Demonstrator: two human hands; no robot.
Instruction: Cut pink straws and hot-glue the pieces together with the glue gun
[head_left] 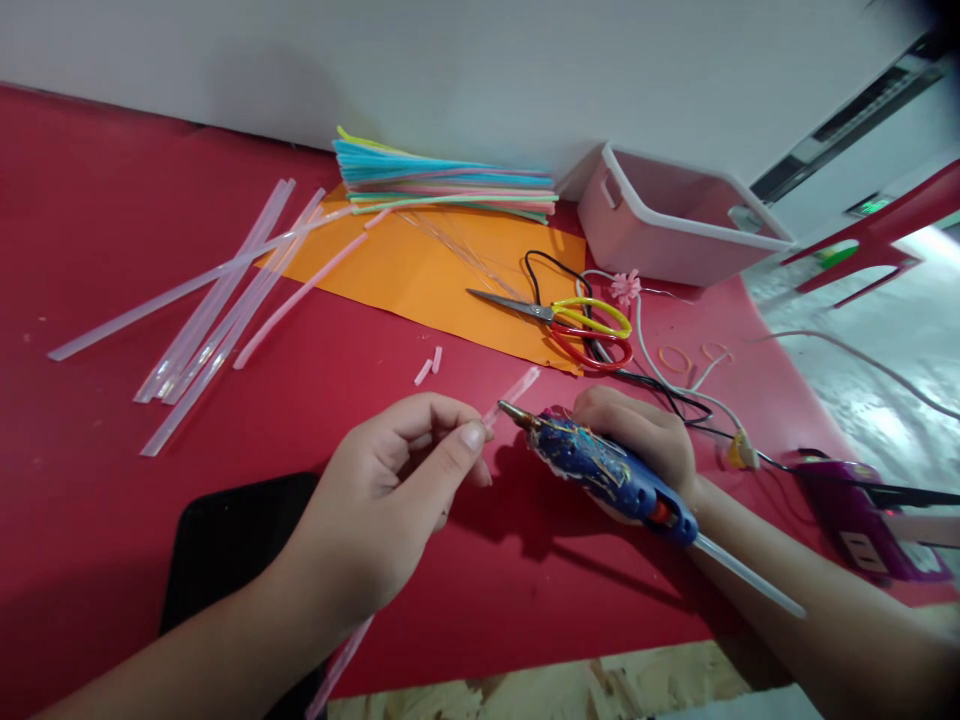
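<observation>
Thumb and fingers of my left hand point(409, 480) are closed in a pinch around a thin pinkish translucent stick point(517, 390). Its far end points up and right, and its lower part comes out below the wrist. My right hand point(645, 440) grips a blue hot glue gun point(600, 465), smeared with glue strands. The gun's metal nozzle is at the stick, just beyond my left fingertips; whether they touch is unclear. A clear glue stick point(750, 575) protrudes from the gun's back. Two short pink pieces point(430, 367) lie on the red table point(360, 355) beyond my left hand.
Several translucent sticks point(217, 300) lie at left. Colourful pipe cleaners point(442, 180) rest on orange paper point(360, 270), near scissors point(551, 313). A pale bin point(667, 240) stands behind cables. A black phone-like slab point(225, 540) is under my left forearm; a purple power strip point(862, 510) sits right.
</observation>
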